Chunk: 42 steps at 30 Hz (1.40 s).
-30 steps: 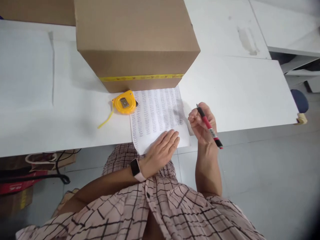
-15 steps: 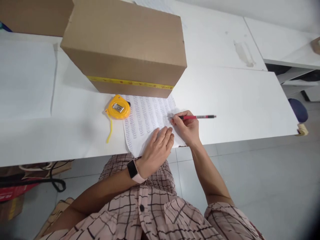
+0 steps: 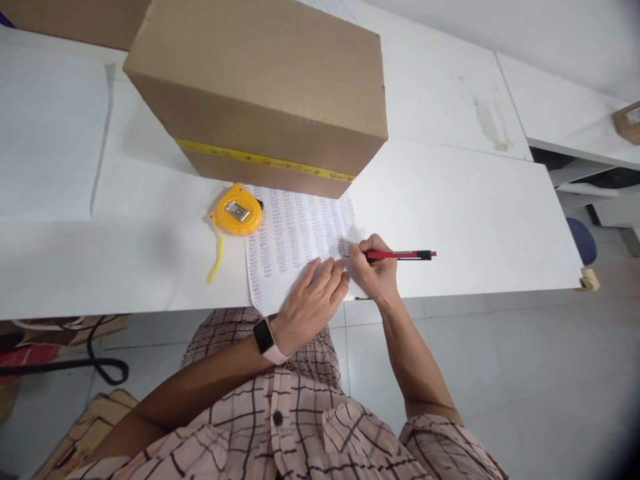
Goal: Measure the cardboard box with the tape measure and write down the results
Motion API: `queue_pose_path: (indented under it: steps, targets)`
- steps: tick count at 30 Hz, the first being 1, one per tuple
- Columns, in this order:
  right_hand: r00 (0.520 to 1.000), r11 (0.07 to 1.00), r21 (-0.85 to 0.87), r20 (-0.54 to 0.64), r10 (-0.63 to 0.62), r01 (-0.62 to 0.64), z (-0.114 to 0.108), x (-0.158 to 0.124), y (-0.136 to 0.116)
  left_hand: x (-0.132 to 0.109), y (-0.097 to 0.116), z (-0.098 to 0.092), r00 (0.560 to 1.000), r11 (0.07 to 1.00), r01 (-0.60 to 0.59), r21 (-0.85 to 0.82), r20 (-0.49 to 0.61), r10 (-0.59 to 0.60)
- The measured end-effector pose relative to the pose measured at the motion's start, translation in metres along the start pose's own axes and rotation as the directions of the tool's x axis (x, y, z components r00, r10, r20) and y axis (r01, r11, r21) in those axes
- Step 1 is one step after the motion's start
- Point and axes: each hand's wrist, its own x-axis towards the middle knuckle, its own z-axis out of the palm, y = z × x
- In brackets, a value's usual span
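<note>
A white sheet of paper covered in columns of handwriting lies at the table's front edge, its lower corner sticking out past it. My left hand rests flat on the lower part of the sheet, fingers stretched out. In my right hand is a red and black pen, its tip at the right side of the sheet and its rear end pointing right. A yellow tape measure lies by the paper's left edge, with a short yellow strap. The sheet's far end meets a cardboard box.
The box, banded with yellow tape, stands on the white table. Another cardboard box is at the back left, near a large white sheet. A black cable hangs below the left front edge.
My right hand and the pen have moved slightly down the sheet, towards me. My left hand stays flat on the paper. The whole view has shifted and tilted a little.
</note>
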Motion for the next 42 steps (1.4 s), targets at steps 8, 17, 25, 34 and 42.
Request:
queue_pose_path:
  steps: [8, 17, 25, 34, 42]
  targets:
    - [0.999, 0.997, -0.079, 0.037, -0.021, 0.024, -0.0005, -0.0002, 0.0013, 0.0005, 0.0000, 0.0009, 0.999, 0.998, -0.029, 0.061, -0.029, 0.031]
    - [0.999, 0.999, -0.047, 0.043, -0.015, 0.017, 0.0003, -0.0003, 0.0011, -0.0006, -0.0006, 0.0018, 0.999, 0.999, -0.028, 0.042, -0.032, 0.030]
    - [0.999, 0.999, 0.003, 0.012, -0.032, 0.032, 0.0014, 0.0011, 0.0016, 0.0000, -0.0008, 0.0019, 0.996, 0.984, -0.050, 0.172, -0.061, 0.062]
    - [0.998, 0.999, 0.004, 0.041, -0.043, 0.043, 0.0020, 0.0011, 0.0028, -0.0002, -0.0012, 0.0030, 0.995, 0.979, -0.050, 0.195, -0.077, 0.067]
    - [0.999, 0.999, 0.005, -0.014, -0.043, 0.043, 0.0023, 0.0028, -0.0005, -0.0001, -0.0010, 0.0016, 0.997, 0.980, -0.055, 0.193, -0.048, 0.066]
